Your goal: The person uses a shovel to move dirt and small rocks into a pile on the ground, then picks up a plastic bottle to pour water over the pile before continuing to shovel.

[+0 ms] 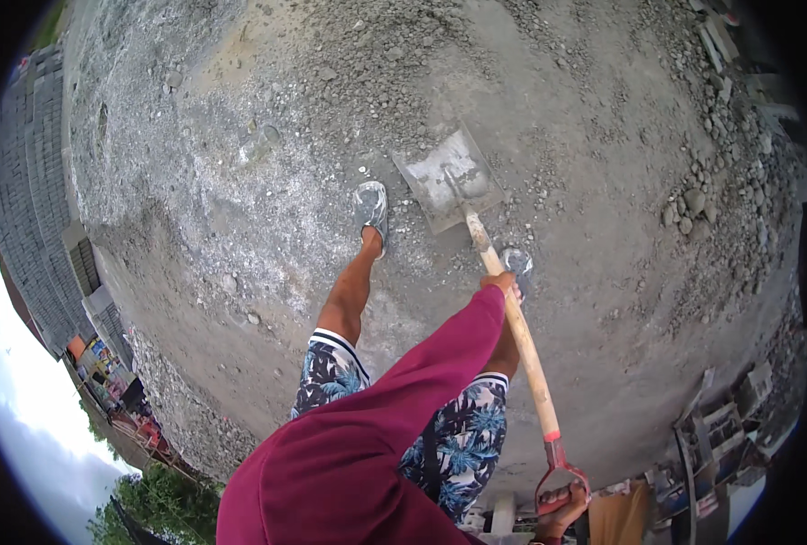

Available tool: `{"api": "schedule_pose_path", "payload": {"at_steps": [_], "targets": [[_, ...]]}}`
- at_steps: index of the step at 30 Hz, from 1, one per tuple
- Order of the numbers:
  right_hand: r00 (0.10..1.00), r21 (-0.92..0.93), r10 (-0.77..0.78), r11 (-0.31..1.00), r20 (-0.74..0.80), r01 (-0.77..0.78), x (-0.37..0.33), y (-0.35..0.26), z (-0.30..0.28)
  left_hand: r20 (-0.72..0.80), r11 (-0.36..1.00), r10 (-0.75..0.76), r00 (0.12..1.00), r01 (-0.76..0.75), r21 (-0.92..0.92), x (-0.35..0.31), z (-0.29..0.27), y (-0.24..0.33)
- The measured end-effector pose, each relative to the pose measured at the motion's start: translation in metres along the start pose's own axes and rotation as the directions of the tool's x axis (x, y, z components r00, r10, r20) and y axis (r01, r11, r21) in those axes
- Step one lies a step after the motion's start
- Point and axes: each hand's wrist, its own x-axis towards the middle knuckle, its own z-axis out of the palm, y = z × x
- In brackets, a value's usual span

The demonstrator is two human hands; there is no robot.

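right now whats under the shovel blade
Grey gravel and sand lie all around the blade; the ground right beneath it is covered. Its top face is bare, dusty metal.

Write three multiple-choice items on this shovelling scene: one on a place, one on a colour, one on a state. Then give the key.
1. Where does the shovel blade rest?
A. on the gravelly ground, beside the forward foot
B. in a wheelbarrow
C. on a stack of blocks

2. What colour is the sleeve on the arm reaching down the shaft?
A. yellow
B. maroon
C. white

3. How is the shovel held?
A. one hand only
B. lying untouched
C. both hands, one on the shaft and one at the grip

Key: A, the blade lies on the ground by the foot; B, the sleeve is maroon; C, the left hand is on the wooden shaft and the right hand at the red grip.
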Motion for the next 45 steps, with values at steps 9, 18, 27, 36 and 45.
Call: {"api": "schedule_pose_path", "payload": {"at_steps": [9,18,27,36,45], "targets": [[0.991,0.332,0.003,0.942,0.132,-0.047,0.012,0.149,0.348,0.127,0.849,0.481,0.867,-0.497,0.178,0.045,-0.090,0.413],[0.950,0.282,-0.081,0.959,0.303,-0.008,0.142,0.130,0.289,-0.023,0.803,0.594,0.804,-0.591,0.078,0.061,-0.067,0.371],[0.905,0.139,-0.199,0.978,0.376,0.157,0.084,0.003,0.034,-0.072,0.844,0.504,0.861,-0.508,-0.170,-0.071,-0.057,0.108],[0.782,-0.170,-0.405,0.830,0.473,0.532,-0.008,-0.139,-0.150,0.147,0.765,0.418,0.896,-0.261,-0.589,-0.162,-0.052,-0.132],[0.468,-0.389,-0.156,0.364,0.870,0.846,-0.123,-0.073,-0.098,0.126,0.199,0.546,0.828,0.018,-0.980,-0.131,-0.302,-0.288]]}}
